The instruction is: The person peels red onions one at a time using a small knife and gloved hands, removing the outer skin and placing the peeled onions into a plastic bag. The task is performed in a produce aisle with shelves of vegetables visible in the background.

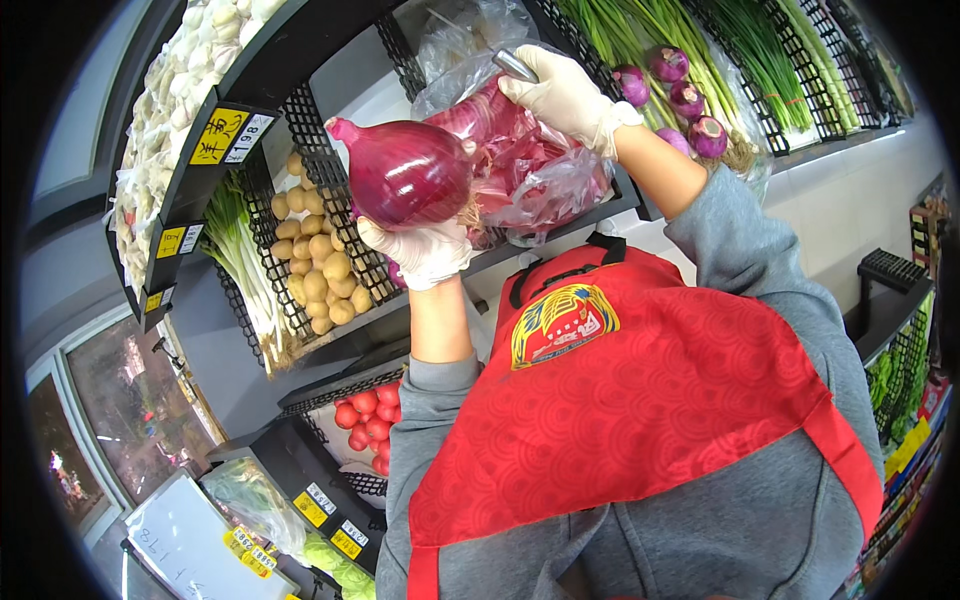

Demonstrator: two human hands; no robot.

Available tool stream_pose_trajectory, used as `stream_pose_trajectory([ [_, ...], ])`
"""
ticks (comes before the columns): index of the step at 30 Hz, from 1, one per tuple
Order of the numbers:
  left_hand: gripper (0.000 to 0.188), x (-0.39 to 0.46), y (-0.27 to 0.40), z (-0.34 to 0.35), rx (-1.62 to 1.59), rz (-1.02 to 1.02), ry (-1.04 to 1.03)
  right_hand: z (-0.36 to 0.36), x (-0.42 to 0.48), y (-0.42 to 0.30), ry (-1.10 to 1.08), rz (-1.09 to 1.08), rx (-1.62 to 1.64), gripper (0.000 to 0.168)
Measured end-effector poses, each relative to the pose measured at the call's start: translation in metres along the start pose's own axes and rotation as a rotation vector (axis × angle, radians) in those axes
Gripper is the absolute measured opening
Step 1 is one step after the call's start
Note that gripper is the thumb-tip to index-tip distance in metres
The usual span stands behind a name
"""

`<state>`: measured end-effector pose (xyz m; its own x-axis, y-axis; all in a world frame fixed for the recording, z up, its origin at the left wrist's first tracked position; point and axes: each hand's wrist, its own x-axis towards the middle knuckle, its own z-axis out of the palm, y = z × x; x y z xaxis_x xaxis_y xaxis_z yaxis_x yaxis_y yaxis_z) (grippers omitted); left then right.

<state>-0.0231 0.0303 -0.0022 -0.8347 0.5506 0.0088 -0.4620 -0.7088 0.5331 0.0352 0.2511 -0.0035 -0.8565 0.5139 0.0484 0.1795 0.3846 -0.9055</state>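
My left hand, in a thin white glove, holds a large glossy red onion from below. The onion lies on its side, its pinkish neck to the left and dry roots on the right. My gloved right hand grips a silver metal tool; one rounded end shows and the rest is hidden by the fingers. Beneath the right hand lies a clear plastic bag of loose red onion skins, on the black display shelf.
Potatoes and spring onions fill sections left of black mesh dividers. Garlic lines the upper shelf edge. Red onions rest on long green stalks to the right. Tomatoes sit lower left. My red apron covers my front.
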Motion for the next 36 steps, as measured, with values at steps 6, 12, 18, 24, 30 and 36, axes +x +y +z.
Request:
stream_pose_trajectory([
  [6, 0.084, 0.004, 0.007, -0.004, -0.164, -0.117, 0.042, -0.009, -0.009, 0.004, -0.01, -0.02, -0.255, 0.028],
  [12, 0.09, 0.006, 0.003, -0.012, -0.167, -0.206, 0.118, -0.021, -0.017, 0.018, 0.036, 0.032, -0.124, 0.036],
  [18, 0.089, 0.009, 0.016, -0.014, -0.173, -0.16, 0.11, -0.075, -0.049, 0.072, 0.543, 0.079, -0.126, 0.038],
  [24, 0.081, 0.009, 0.013, -0.009, -0.302, -0.272, 0.01, -0.102, -0.088, 0.177, 0.353, 0.126, -0.631, 0.027],
  [30, 0.092, 0.016, 0.004, -0.02, -0.154, -0.229, 0.101, -0.08, -0.081, 0.189, 0.219, 0.277, -0.843, 0.028],
  [36, 0.088, 0.016, 0.004, -0.022, -0.227, -0.309, 0.013, -0.08, -0.078, 0.194, 0.064, 0.33, -0.94, 0.034],
])
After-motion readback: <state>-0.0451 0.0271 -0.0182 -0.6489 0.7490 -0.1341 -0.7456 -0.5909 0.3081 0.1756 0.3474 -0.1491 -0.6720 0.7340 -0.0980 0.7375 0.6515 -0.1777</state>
